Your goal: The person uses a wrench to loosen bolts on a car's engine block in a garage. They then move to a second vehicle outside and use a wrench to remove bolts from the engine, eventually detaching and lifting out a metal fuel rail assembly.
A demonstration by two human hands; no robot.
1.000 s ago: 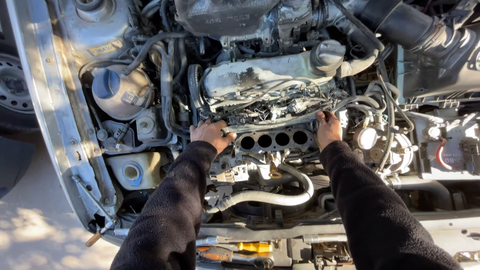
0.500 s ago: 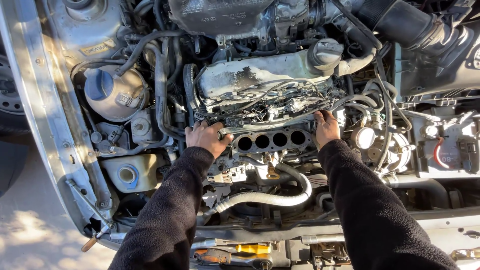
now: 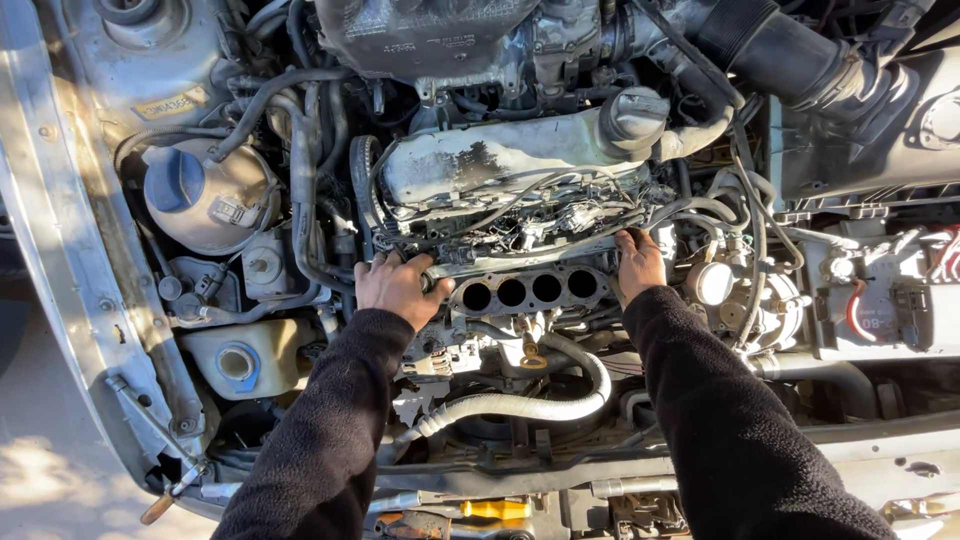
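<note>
The landmark is the manifold (image 3: 530, 287), a grey metal piece with four round ports in a row, lying across the middle of the engine bay. Far to its left sits a round pale reservoir (image 3: 205, 195) with a blue cap, and below that a second tank (image 3: 245, 362) with a blue-ringed opening. At the manifold's left end the left hand (image 3: 398, 287) rests palm down, fingers (image 3: 385, 265) curled over the top edge and gripping it. Just above the manifold runs a tangle of wires, and above that the worn valve cover (image 3: 490, 160) with its oil cap (image 3: 633, 115) toward the right. Below the manifold a light ribbed hose (image 3: 520, 405) curves across. At the manifold's right end the right hand (image 3: 640, 262) clasps the edge, fingers (image 3: 630, 240) bent onto the top. Both sleeves are dark. Far right of the manifold lies the battery (image 3: 880, 305), with a black intake duct (image 3: 790, 55) above it.
</note>
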